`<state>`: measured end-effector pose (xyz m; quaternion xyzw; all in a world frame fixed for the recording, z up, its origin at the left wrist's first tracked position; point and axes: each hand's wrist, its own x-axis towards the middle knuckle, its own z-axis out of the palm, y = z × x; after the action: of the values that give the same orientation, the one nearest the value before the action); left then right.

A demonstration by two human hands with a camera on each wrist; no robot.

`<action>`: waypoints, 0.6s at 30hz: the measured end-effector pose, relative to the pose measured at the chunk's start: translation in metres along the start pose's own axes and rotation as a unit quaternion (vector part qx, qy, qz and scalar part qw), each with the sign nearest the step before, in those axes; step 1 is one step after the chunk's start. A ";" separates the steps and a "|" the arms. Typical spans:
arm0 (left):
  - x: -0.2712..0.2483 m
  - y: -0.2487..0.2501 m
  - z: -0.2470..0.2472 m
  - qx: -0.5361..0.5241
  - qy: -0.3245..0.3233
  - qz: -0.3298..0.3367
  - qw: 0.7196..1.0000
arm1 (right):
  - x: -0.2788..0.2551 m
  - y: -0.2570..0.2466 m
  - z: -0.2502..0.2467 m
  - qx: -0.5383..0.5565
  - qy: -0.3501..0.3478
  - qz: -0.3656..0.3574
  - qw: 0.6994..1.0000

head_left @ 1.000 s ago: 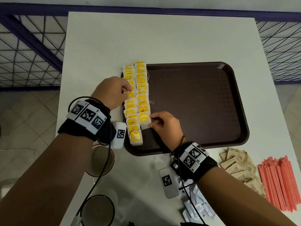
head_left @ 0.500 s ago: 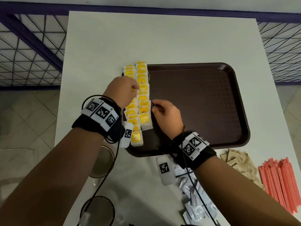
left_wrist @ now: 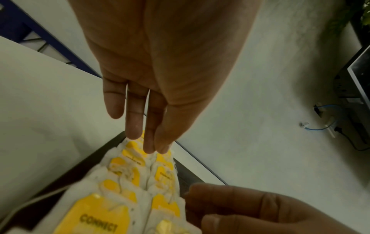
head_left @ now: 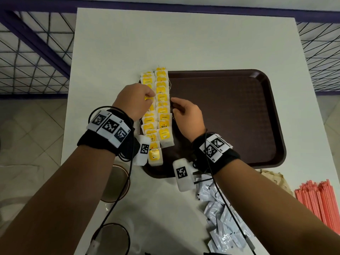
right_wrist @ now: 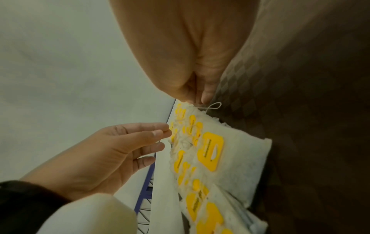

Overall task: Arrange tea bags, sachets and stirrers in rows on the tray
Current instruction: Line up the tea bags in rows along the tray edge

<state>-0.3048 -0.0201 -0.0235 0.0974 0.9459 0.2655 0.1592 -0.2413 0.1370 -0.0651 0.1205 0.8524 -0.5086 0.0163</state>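
Observation:
Yellow-tagged tea bags [head_left: 162,115] lie in two overlapping columns along the left edge of the dark brown tray [head_left: 230,116]. My left hand [head_left: 150,100] is over the left column with straight fingers [left_wrist: 136,129] whose tips touch the bags [left_wrist: 124,174]. My right hand [head_left: 173,105] is at the right edge of the right column, about halfway along. Its thumb and forefinger [right_wrist: 206,96] pinch a bag's edge [right_wrist: 210,150] beside a loose string loop. The tray to the right of the columns is bare.
On the white table [head_left: 184,43] near me lie white sachets [head_left: 220,218], brown sachets [head_left: 274,179] and a bundle of red stirrers [head_left: 318,201] at the right. Two round cups [head_left: 114,183] stand at the near left. Wire railing runs beyond the table edges.
Both hands have moved away from me along the columns. The right hand went from the near end of the right column to its middle; the left shifted farther up the left column.

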 end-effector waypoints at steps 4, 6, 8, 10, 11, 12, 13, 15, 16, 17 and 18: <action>-0.003 -0.001 -0.002 -0.007 -0.006 0.000 1.000 | -0.001 -0.002 0.003 0.004 -0.038 0.001 0.999; -0.008 0.001 -0.004 -0.025 -0.009 0.005 1.000 | 0.001 -0.004 0.002 0.010 -0.033 0.003 0.999; -0.016 0.005 -0.005 -0.047 0.002 0.016 0.999 | 0.001 -0.003 -0.002 0.004 -0.005 0.014 1.000; -0.026 0.007 -0.004 -0.071 0.023 0.021 0.997 | -0.001 -0.001 -0.007 -0.013 0.014 0.029 0.999; -0.031 0.007 -0.003 -0.081 0.030 0.020 0.996 | -0.003 0.000 -0.010 -0.017 0.009 0.038 0.999; -0.036 0.008 -0.001 -0.086 0.034 0.017 0.996 | -0.006 0.001 -0.011 -0.018 -0.005 0.049 0.999; -0.040 0.008 0.001 -0.087 0.035 0.015 0.996 | -0.009 0.001 -0.011 -0.017 -0.021 0.059 0.998; -0.046 0.007 0.006 -0.089 0.030 0.011 0.996 | -0.014 0.002 -0.010 -0.010 -0.041 0.069 0.997; -0.049 0.007 0.008 -0.093 0.027 0.008 0.995 | -0.016 0.002 -0.009 -0.004 -0.045 0.067 0.997; -0.050 0.007 0.010 -0.098 0.025 0.004 0.995 | -0.018 0.001 -0.008 -0.001 -0.046 0.063 0.997; -0.052 0.006 0.011 -0.099 0.024 0.002 0.995 | -0.019 0.000 -0.008 -0.002 -0.045 0.060 0.997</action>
<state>-0.2521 -0.0241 -0.0162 0.0770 0.9184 0.3601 0.1447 -0.2222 0.1403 -0.0585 0.1479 0.8430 -0.5101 0.0853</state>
